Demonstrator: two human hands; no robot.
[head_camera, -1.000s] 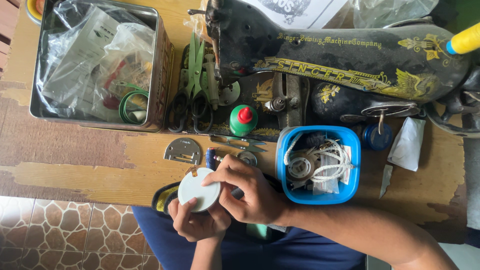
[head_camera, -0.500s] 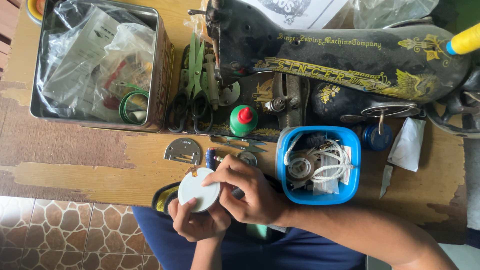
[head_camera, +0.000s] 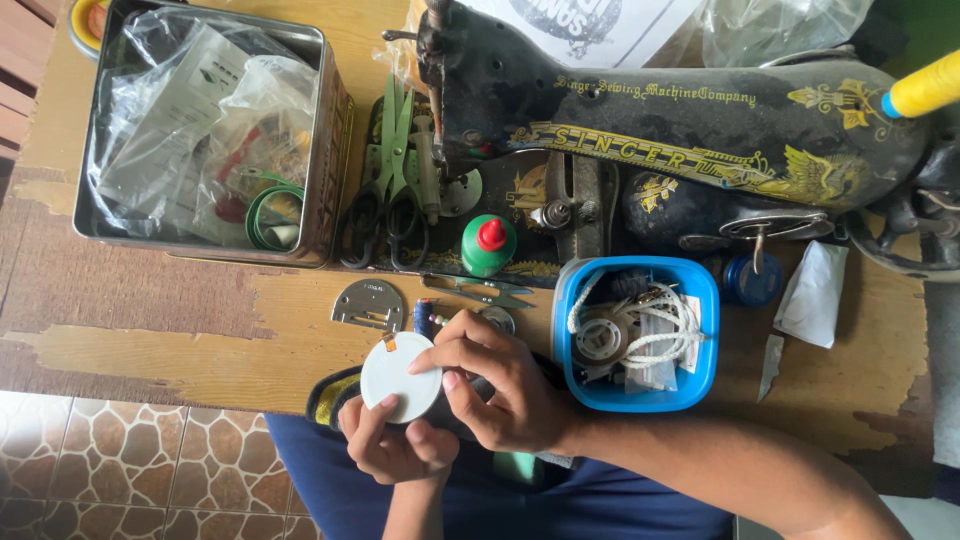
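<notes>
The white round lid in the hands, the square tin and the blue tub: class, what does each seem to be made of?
White round lid, held by the left hand and right hand: probably plastic, smooth and matte.
Square tin: sheet metal, going by its shiny thin rim and printed side.
Blue tub: likely plastic, glossy with evenly coloured, rounded walls.

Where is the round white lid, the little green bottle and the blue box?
round white lid (head_camera: 398, 375), head view, middle of its flat top
green bottle (head_camera: 487, 250), head view, its body
blue box (head_camera: 702, 345), head view, right rim

white round disc (head_camera: 400, 377) | flat, face-up | held at table edge
</notes>
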